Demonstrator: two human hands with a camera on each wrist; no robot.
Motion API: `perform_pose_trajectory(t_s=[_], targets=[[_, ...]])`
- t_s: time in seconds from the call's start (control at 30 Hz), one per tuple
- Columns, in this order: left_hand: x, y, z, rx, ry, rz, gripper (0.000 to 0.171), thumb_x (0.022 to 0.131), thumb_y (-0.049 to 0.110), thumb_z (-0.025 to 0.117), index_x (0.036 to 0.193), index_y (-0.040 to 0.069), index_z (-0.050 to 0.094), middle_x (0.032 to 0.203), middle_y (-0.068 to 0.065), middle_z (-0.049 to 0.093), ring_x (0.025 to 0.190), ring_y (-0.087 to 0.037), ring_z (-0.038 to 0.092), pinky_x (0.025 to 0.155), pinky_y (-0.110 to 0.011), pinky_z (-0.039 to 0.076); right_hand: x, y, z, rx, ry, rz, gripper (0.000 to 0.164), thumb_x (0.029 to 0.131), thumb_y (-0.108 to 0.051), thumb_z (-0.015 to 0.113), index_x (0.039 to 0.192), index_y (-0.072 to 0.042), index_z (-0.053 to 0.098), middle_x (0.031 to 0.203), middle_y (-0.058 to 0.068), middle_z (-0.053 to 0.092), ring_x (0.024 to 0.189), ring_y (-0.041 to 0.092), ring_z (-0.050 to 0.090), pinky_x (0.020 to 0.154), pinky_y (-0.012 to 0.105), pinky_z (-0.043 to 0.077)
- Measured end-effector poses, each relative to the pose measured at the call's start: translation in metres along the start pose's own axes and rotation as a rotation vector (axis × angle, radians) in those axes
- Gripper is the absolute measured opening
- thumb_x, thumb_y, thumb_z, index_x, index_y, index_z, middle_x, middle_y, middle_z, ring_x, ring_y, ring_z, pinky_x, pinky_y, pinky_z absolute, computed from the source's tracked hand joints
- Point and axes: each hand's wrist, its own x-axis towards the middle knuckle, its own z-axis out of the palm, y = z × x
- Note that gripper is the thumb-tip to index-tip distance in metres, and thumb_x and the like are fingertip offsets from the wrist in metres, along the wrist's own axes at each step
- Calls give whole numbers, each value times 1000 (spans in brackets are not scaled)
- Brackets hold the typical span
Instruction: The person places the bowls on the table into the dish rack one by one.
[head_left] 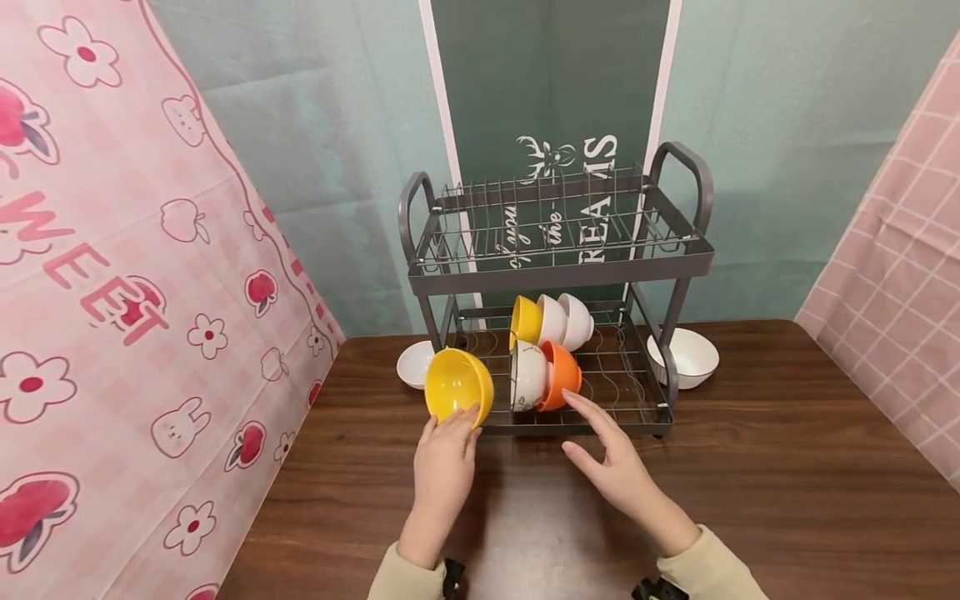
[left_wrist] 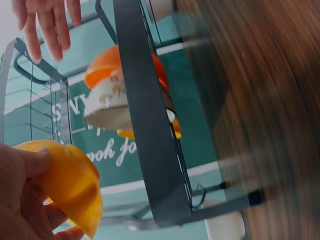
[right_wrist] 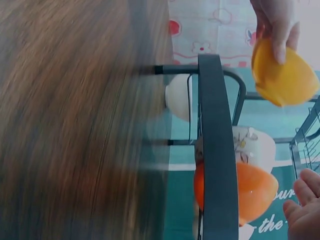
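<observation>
My left hand [head_left: 447,458] grips a yellow bowl [head_left: 459,385] by its rim, in front of the left side of a grey two-tier dish rack [head_left: 555,271]. The left wrist view shows the thumb on one side of this yellow bowl [left_wrist: 75,182] and fingers on the other. My right hand [head_left: 618,467] is held with fingers extended, near an orange bowl [head_left: 564,377] on the lower tier; the right wrist view shows it holding nothing. Beside the orange bowl stands a white patterned bowl [head_left: 528,377]. Behind them, a second yellow bowl [head_left: 526,321] and two white bowls [head_left: 576,323] stand on edge.
White bowls stand on the wooden table [head_left: 510,517], one left of the rack [head_left: 415,365] and one to its right [head_left: 688,358]. The rack's upper tier [head_left: 555,221] has wire slots and side handles. Printed cloths [head_left: 150,333] hang around the table.
</observation>
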Motion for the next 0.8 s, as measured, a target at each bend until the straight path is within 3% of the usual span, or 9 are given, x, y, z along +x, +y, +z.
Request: perform_pose_trajectory(t_s=[0.2,0.4,0.57,0.8], targets=[[-1,15,4,-16,2,44,25,80,19,70,104,16,71,107,7,70,100,-12,66,96,-39,44,3,-6,6,103,-37,-4,63,81,0,64,139,-3,38,143,15,41,133,-6,29,105,6,21],[-5,27,7,-37,-15,80,24,80,20,69,104,17,71,108,8,69,99,-12,66,96,-41,45,1,-6,11,134,-139,56,77,82,-8,65,146,-9,23,152,11,25,135,-9,20,103,7,24],[-6,36,7,-40,-35,125,22,80,21,69,102,18,71,109,10,69,100,-11,66,95,-42,45,1,-6,11,188,-201,44,82,82,-7,65,147,-4,16,155,13,14,136,-9,14,105,12,25],[-10,46,9,-53,-78,166,22,82,22,67,104,18,70,111,11,68,103,-11,65,95,-43,45,2,-6,11,222,-223,35,87,82,-8,65,149,-9,10,154,17,9,137,-6,14,104,11,25]])
